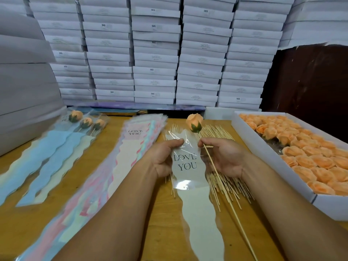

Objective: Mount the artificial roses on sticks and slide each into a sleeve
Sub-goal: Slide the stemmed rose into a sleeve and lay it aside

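I have my right hand (222, 157) pinched shut on the stick (228, 200), rose (194, 122) up beyond the sleeve (190, 178), while my left hand (165, 157) grips the sleeve's top edge, the stick running nearly parallel just right of the sleeve.
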Tool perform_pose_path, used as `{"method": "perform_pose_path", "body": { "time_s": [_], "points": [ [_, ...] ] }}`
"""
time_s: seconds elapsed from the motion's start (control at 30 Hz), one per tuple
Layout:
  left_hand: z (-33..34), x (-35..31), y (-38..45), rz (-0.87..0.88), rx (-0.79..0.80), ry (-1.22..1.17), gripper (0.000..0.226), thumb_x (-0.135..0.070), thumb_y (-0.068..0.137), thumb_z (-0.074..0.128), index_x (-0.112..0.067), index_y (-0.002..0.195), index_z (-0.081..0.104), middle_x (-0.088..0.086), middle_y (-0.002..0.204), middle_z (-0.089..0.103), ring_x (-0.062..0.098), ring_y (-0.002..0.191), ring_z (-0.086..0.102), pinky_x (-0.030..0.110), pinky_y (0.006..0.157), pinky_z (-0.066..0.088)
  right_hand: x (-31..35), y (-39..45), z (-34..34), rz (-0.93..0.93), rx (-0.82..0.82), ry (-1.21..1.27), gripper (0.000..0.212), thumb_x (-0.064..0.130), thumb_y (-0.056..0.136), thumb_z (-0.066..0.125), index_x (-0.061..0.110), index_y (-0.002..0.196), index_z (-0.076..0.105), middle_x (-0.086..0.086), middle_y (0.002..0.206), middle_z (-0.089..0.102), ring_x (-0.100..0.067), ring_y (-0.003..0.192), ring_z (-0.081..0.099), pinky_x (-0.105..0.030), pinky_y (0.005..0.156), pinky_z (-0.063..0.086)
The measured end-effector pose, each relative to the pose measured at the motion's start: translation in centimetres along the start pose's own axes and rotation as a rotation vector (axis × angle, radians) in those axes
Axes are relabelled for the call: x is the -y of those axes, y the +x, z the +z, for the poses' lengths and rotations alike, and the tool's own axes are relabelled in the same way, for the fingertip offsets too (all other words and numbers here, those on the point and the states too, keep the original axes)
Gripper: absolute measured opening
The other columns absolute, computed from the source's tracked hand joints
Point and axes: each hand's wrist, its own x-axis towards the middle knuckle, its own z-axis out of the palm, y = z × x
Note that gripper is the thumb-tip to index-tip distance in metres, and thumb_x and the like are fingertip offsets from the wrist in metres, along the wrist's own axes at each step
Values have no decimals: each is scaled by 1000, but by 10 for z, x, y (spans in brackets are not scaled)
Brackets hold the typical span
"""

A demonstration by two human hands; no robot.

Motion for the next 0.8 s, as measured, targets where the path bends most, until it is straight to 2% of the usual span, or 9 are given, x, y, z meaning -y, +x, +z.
{"method": "perform_pose_path", "body": {
  "time_s": [0.07,0.17,0.3,0.43,0.6,0.67,0.8],
  "points": [
    [0,0,0,0,4,-6,24,-12,93,64,0,115,64,23,106,73,37,92,73,52,81,58,-1,2,-3,-1,-57,-32,26,29,102,51,15,84,63,-5,73,57,-19,61,54,-32,49,48],
    [-2,2,2,-20,17,-19,17,-11,93,64,0,107,64,24,108,72,39,100,71,55,87,55,-1,3,-4,-1,-124,-83,23,27,103,49,13,90,61,-7,68,65,-20,53,60,-31,45,50],
    [-4,1,3,-41,50,-32,12,-10,93,63,1,97,65,24,94,74,35,78,74,50,74,58,0,2,-4,0,-195,-97,20,27,104,47,14,94,59,-7,59,64,-18,45,58,-26,41,47],
    [-3,-1,-1,-65,121,-78,24,-9,84,66,1,106,64,24,95,73,35,77,73,48,66,61,-2,4,-4,-7,-213,-118,22,30,103,50,15,94,63,0,52,53,-14,40,46,-22,40,39],
    [-1,0,-3,-52,166,-87,49,-11,78,68,1,125,60,23,100,72,33,79,73,47,68,61,-5,8,-1,-57,-191,-107,25,33,103,54,15,89,65,4,52,43,-10,40,36,-22,38,31],
    [-1,1,-4,-49,172,-84,46,-11,79,68,1,123,61,23,99,72,33,79,73,48,68,61,-5,9,0,-31,-205,-54,24,26,101,50,14,86,65,4,53,42,-10,40,34,-22,37,30],
    [-1,0,-6,-53,179,-86,36,-11,82,67,2,115,62,23,97,73,34,80,73,49,70,62,-2,10,-4,59,-145,76,30,14,89,40,14,68,62,3,57,40,-10,43,32,-22,36,29]
  ]
}}
